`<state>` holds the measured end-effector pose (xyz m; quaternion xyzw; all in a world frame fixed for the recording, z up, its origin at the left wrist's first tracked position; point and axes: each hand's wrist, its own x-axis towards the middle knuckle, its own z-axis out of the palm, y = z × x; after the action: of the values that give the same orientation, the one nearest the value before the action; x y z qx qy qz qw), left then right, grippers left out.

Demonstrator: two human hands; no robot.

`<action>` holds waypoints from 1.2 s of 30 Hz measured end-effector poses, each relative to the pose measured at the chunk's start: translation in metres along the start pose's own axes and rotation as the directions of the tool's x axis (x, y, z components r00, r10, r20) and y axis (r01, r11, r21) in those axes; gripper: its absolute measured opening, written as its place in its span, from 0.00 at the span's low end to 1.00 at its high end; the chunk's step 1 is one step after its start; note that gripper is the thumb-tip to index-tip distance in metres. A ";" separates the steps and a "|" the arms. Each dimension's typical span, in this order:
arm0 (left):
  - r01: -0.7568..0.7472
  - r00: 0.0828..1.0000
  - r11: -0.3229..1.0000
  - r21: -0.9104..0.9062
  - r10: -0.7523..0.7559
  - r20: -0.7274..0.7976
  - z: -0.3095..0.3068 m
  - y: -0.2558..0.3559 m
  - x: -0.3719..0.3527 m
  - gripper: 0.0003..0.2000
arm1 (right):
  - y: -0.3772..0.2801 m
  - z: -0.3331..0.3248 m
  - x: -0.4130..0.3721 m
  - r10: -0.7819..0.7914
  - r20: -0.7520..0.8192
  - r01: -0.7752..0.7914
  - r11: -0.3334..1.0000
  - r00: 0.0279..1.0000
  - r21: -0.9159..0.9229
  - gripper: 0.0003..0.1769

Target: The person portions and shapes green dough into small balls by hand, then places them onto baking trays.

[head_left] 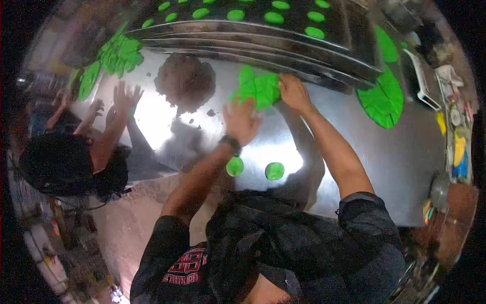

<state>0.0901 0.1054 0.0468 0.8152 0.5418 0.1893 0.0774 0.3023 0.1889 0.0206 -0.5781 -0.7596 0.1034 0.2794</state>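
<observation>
A flat, scored mass of green dough [260, 91] lies on the metal table in front of me. My left hand [241, 121], with a dark watch at the wrist, reaches to the dough's near left edge; it is blurred, but its fingers look spread. At the right edge of the same dough, my right hand [294, 92] has its fingers bent and closed on the border. Closer to my body are two small green dough rounds, a left one [235, 166] and a right one [274, 171]. A brown crumbly mound [186, 82] sits left of the dough.
Dark stacked trays [334, 43] with rows of green rounds stand at the back. More green dough lies at right [383, 101] and far left [120, 53]. Another person's hands [124, 99] are over the table's left side. A white-edged device [422, 81] stands at right.
</observation>
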 end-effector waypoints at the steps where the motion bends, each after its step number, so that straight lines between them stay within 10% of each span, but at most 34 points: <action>1: -0.010 0.999 0.998 0.059 0.006 0.052 0.007 0.008 0.009 0.25 | 0.011 0.021 0.012 -0.108 -0.118 0.108 0.994 0.987 -0.013 0.19; 6: 0.014 0.975 0.989 0.148 -0.046 0.217 0.030 0.033 0.041 0.30 | -0.009 0.021 0.040 0.015 0.268 0.009 0.996 0.963 -0.088 0.23; 11: -0.114 0.951 0.974 0.195 0.051 0.306 0.041 0.028 0.046 0.30 | 0.023 -0.025 0.002 0.005 0.044 -0.014 0.979 0.999 0.202 0.15; 14: -0.067 0.928 0.987 0.144 0.009 0.371 0.033 0.028 0.052 0.28 | 0.032 -0.052 -0.057 0.418 -0.063 -0.329 0.791 0.906 0.516 0.14; 15: -0.069 0.958 0.987 0.148 0.023 0.287 0.030 0.031 0.052 0.23 | 0.004 -0.077 -0.064 0.583 0.060 -0.447 0.547 0.810 0.707 0.14; 18: 0.123 0.987 0.669 -0.733 -0.159 0.020 0.012 0.056 0.046 0.20 | -0.040 -0.100 -0.089 0.492 0.138 -0.331 0.330 0.859 0.884 0.14; 19: -0.012 0.968 0.644 -0.765 -0.184 -0.170 -0.003 0.064 0.037 0.17 | -0.062 -0.099 -0.093 0.465 0.149 -0.319 0.312 0.873 0.895 0.14; 24: 0.183 0.874 0.452 -0.873 -0.481 -0.065 -0.064 0.033 -0.050 0.20 | -0.183 -0.061 -0.110 0.340 0.364 -0.442 0.192 0.867 0.876 0.13; 26: 0.250 0.875 0.584 -0.773 -0.477 -0.078 -0.098 -0.003 -0.091 0.21 | -0.214 -0.038 -0.118 0.254 0.363 -0.429 0.293 0.897 0.854 0.11; 28: 0.323 0.787 0.392 -0.862 -0.617 0.014 -0.077 -0.046 -0.124 0.19 | -0.237 -0.007 -0.123 0.222 0.320 -0.388 0.596 0.921 0.703 0.09; 30: 0.539 0.630 0.186 -0.822 -0.737 0.246 -0.101 -0.077 -0.154 0.19 | -0.277 0.017 -0.120 -0.082 0.051 0.040 0.834 0.995 0.550 0.10; 32: 0.515 0.796 0.773 -0.371 -0.592 -0.128 -0.066 -0.122 -0.183 0.20 | -0.274 0.062 -0.129 -0.345 0.194 0.277 0.910 0.918 0.307 0.09; 33: 0.438 0.870 0.899 -0.026 -0.431 -0.240 -0.052 -0.133 -0.193 0.21 | -0.269 0.074 -0.131 -0.379 0.253 0.304 0.908 0.890 0.288 0.09; 36: 0.300 0.922 0.954 -0.012 -0.294 -0.252 -0.062 -0.129 -0.202 0.20 | -0.252 0.079 -0.089 -0.150 0.517 -0.038 0.942 0.843 0.334 0.08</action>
<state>-0.1130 -0.0321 0.0157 0.6942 0.6670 0.2693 0.0251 0.0679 0.0407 0.0496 -0.4481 -0.7955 0.3783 0.1527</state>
